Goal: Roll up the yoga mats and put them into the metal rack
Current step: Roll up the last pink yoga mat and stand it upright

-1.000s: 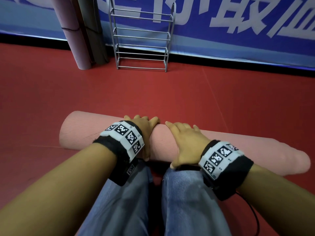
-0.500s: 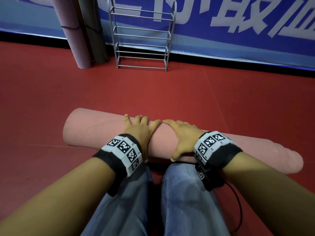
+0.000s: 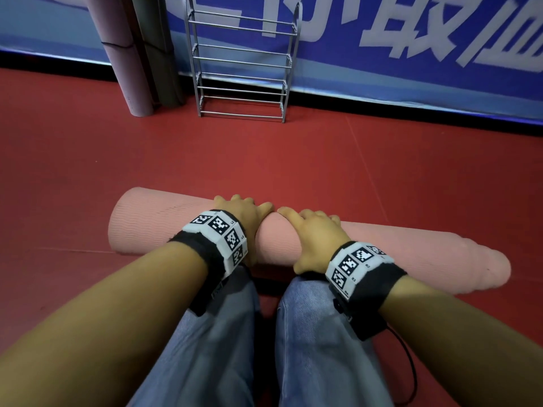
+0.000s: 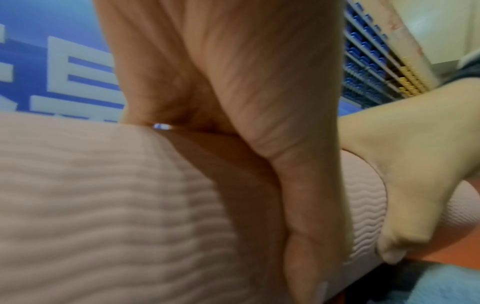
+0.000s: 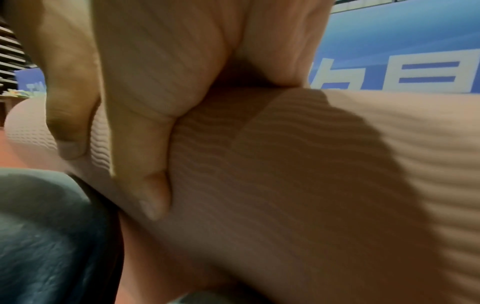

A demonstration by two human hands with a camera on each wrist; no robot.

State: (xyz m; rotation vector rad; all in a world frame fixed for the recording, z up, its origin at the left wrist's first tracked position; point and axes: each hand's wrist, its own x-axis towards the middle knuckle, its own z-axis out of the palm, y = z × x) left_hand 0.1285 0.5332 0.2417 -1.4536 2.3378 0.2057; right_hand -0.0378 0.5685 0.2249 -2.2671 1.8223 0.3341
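A rolled pink mat (image 3: 164, 227) lies across the red floor (image 3: 293, 163) just beyond the person's knees (image 3: 223, 333). The left hand (image 3: 245, 214) and right hand (image 3: 313, 236) sit side by side on its middle, fingers draped over the top and thumbs down the near side, wrapped around it. The metal rack (image 3: 242, 63) stands far off against the blue banner (image 3: 411, 54), with two rolled mats (image 3: 117, 48) upright at its left.

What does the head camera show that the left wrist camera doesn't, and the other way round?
Only the head view shows the metal rack against the banner, two rolled mats standing beside it, and the pink yoga mat rolled along its whole length. Only the left wrist view shows the mat's wavy ribbed texture close up and blue shelving behind. Both show the left hand and right hand wrapped over the roll, thumbs toward the knees.
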